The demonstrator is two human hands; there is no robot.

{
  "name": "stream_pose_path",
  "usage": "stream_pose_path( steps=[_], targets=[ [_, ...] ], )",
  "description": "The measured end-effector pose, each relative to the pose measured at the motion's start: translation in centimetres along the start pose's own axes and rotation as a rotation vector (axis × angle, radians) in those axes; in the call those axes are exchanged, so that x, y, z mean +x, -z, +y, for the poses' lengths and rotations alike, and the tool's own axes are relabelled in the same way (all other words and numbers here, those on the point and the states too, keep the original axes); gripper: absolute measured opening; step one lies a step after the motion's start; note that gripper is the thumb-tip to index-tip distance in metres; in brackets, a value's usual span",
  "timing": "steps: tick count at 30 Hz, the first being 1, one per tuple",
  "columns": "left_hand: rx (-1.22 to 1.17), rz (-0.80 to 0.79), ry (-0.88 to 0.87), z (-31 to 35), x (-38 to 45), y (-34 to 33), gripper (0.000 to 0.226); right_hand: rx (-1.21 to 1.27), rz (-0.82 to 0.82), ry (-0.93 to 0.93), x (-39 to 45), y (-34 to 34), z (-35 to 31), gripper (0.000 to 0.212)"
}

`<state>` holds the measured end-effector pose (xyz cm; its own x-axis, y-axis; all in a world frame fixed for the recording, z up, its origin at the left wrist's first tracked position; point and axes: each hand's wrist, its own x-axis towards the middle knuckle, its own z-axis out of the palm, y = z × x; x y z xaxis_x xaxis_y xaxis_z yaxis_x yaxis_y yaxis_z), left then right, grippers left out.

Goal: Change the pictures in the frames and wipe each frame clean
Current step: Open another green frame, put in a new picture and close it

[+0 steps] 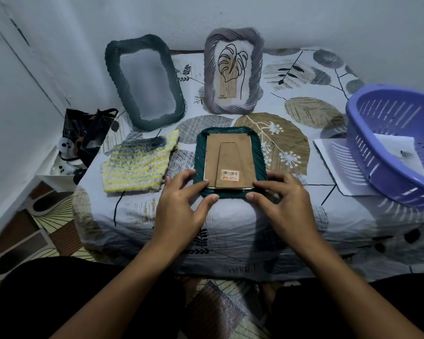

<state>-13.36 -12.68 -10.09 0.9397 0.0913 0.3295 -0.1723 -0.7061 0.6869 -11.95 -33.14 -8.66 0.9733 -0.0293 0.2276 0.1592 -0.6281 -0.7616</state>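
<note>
1. The left hand (181, 204) and right hand (277, 204) sit at the near corners of a green frame (261, 152); each pinches the frame's near edge, thumb against the rim, fingers on the brown backing board (228, 157).
2. The green frame lies face down on the leaf-print cloth (230, 228) near the table's front edge; a barcode sticker (230, 175) shows on the backing.
3. Beside it to the left lies a yellow-and-grey knitted cloth (137, 165).
4. Against the wall lean a dark frame (145, 81), its pane blank, and a grey frame (233, 69) with a leaf drawing.
5. To the right, a purple plastic basket (397, 143) rests partly on a white sheet of paper (338, 165); another sheet lies inside it.
</note>
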Motion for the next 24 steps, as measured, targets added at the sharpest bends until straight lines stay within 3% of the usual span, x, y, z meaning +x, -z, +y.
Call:
stream_pose_path(
  steps=[11,17,24],
  targets=[
    [0.13,-0.007,-0.11,-0.35,-0.13,0.19,0.05,-0.067,-0.051,0.074,0.1,0.45,0.39,0.031],
    [0.072,-0.038,-0.102,-0.77,0.24,0.41,0.049,-0.055,-0.068,0.079,0.24,0.52,0.59,0.031],
    [0.05,0.0,-0.101,-0.67,0.35,0.44,0.055,-0.069,-0.061,0.106,0.39,0.54,0.8,0.047]
  ],
)
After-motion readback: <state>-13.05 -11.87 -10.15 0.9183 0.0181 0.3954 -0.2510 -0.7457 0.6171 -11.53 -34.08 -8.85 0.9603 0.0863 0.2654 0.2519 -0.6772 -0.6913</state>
